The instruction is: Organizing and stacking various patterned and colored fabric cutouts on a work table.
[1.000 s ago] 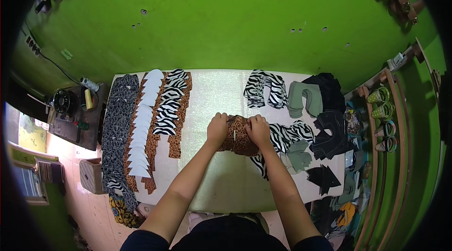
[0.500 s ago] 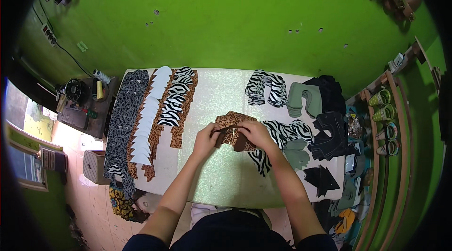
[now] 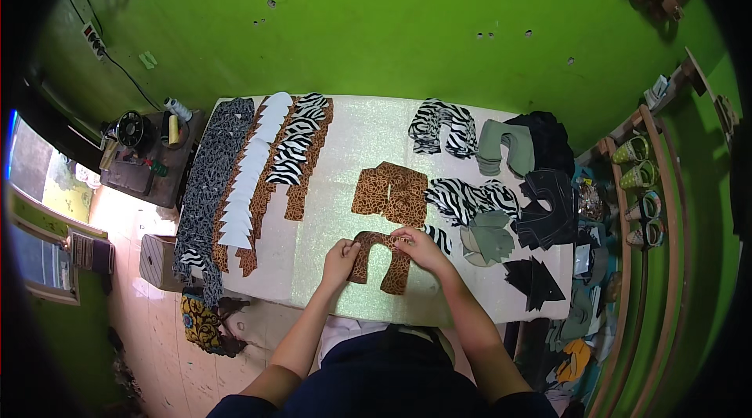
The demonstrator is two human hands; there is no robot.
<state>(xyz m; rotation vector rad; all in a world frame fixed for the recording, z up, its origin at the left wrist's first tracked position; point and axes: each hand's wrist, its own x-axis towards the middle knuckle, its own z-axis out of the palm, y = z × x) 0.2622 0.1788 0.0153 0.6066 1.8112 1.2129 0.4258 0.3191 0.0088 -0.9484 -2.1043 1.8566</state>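
Zebra-print pieces (image 3: 464, 199) (beside black ones (image 3: 548, 202))

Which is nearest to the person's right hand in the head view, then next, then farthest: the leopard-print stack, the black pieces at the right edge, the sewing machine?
From the right hand:
1. Leopard-print stack, just beyond it.
2. Black pieces, to the right.
3. Sewing machine, far left, off the table.

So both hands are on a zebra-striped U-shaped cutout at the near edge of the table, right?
Not quite. The head view shows the left hand and right hand on a brown leopard-print U-shaped cutout at the table's near edge, not a zebra-striped one.
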